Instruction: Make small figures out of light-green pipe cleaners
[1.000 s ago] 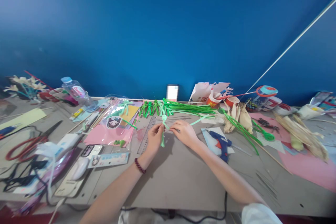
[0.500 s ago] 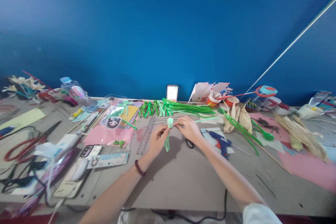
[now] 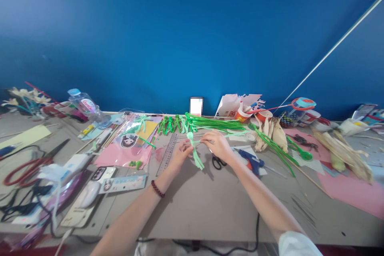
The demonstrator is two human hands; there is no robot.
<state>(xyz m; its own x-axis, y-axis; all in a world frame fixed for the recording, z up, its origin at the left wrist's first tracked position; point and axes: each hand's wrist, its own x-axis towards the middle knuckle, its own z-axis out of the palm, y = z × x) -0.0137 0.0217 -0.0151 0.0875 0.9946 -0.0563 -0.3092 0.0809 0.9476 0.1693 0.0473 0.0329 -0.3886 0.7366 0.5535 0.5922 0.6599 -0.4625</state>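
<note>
Two bare hands work at the middle of a cluttered grey counter (image 3: pixel 195 212) that stands before a blue wall (image 3: pixel 180 48). Between the hands, just above the counter, is a pale green fuzzy-stem piece (image 3: pixel 196 156), with a rounded knob at its far end and loose strands slanting toward the near right. The left hand (image 3: pixel 181 154), whose wrist bears a dark beaded bracelet (image 3: pixel 157 189), has its fingers closed on the left side of the piece below the knob. The right hand (image 3: pixel 218 145) pinches a side strand of the same piece between its fingers. Black-handled scissors (image 3: pixel 218 163) lie just beside the right hand, on its near side, partly hidden by it; farther right rests a blue glue gun (image 3: pixel 254 163). A clear ruler (image 3: pixel 168 156) lies left of the left hand. Beyond the hands, a row of small green figures (image 3: pixel 170 124) adjoins a bundle of green stems (image 3: pixel 219 123). To the left are a clear bag (image 3: pixel 121 144) over pink paper (image 3: pixel 109 154) and, farther out, red-handled scissors (image 3: pixel 28 170); to the right, dried husks (image 3: pixel 279 138).
</note>
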